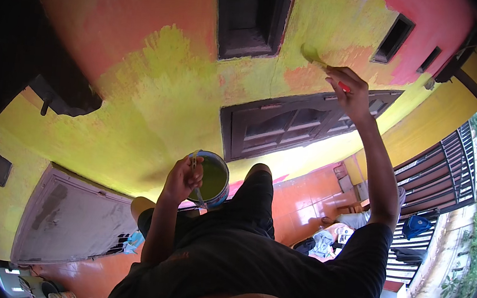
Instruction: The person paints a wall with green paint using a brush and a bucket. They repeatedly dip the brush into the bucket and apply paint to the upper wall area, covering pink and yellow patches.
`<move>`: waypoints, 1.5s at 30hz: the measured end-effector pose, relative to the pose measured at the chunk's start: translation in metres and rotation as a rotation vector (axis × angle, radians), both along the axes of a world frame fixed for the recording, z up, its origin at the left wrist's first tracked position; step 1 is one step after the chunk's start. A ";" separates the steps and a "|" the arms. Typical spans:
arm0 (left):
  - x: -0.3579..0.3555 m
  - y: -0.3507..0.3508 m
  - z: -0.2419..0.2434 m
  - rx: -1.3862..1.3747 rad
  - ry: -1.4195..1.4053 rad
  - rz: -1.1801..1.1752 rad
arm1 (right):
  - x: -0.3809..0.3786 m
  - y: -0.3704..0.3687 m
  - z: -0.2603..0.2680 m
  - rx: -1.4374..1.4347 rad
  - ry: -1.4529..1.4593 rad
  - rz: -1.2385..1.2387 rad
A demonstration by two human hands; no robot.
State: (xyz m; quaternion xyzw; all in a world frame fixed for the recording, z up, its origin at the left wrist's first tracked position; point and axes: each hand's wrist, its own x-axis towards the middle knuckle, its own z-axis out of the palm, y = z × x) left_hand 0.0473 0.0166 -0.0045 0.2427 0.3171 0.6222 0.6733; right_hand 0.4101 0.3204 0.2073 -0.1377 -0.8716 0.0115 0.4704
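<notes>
My right hand grips a paintbrush with a red-tipped handle. The brush's bristles touch or nearly touch the wall, just right of a dark-framed opening. Yellow-green paint covers much of this wall, with orange and pink patches showing between. Low in front of my body, my left hand is closed on the handle of a paint bucket. Yellow-green paint lies inside it.
Below the opening is a dark wooden door; a pale door stands at lower left. A dark beam juts in at left. Far beneath lies an orange tiled floor. Clothes and a black railing are at right.
</notes>
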 end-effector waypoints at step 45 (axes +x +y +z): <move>0.007 0.004 -0.005 -0.028 -0.008 0.004 | -0.016 0.004 0.053 0.318 -0.076 -0.100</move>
